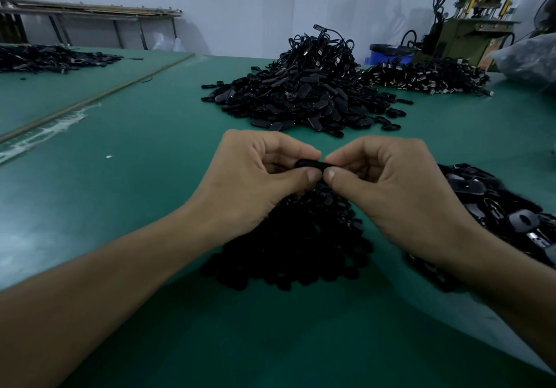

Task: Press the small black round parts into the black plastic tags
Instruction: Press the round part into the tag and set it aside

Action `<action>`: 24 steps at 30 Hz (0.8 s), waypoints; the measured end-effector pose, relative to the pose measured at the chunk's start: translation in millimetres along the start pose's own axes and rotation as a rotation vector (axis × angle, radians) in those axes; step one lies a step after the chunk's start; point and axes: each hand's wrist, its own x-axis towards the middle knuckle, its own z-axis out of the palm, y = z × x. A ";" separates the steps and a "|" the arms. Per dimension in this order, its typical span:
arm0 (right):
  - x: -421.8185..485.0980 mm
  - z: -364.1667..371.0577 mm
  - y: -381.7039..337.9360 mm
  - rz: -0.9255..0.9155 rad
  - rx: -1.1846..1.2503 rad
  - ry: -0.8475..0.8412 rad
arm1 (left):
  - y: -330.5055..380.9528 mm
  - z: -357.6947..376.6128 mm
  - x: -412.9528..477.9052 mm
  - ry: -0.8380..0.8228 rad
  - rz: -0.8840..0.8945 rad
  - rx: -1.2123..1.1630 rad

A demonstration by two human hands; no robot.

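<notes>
Black plastic tag [310, 164], oblong, is held just above the green matted surface [135, 207]. The curled fingers [301, 177] of the person's left hand [258, 177] pinch its left end and those of the right hand [388, 183] pinch its right end, with the thumb tips almost meeting below it. Whether a round part sits in the tag cannot be told.

Directly beneath the hands lies a low pile of small black round parts [294, 246]. A spread of black tags with metal ends [493, 207] lies beside the right forearm. Farther ahead stands a tall heap of black tags and cords [304, 95], with a second, flatter heap [427, 77] just beside it on the right. Another dark pile [51, 58] lies well apart at far left. An olive-green machine [472, 26] stands at the back right.
</notes>
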 end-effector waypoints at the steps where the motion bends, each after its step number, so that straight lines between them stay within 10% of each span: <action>1: -0.1 -0.2 0.0 0.002 0.000 -0.001 | 0.3 -0.6 0.1 0.000 0.003 0.009; 10: -0.4 -0.9 -0.6 -0.033 -0.097 0.020 | -3.8 -3.3 2.4 0.040 0.065 0.108; 17: 2.0 -15.6 17.0 0.134 -0.968 -0.222 | -25.5 -48.0 26.9 0.480 -0.030 0.292; 24: 4.1 -17.6 15.5 0.171 -1.084 -0.256 | -51.8 -70.5 34.9 0.506 -0.200 0.438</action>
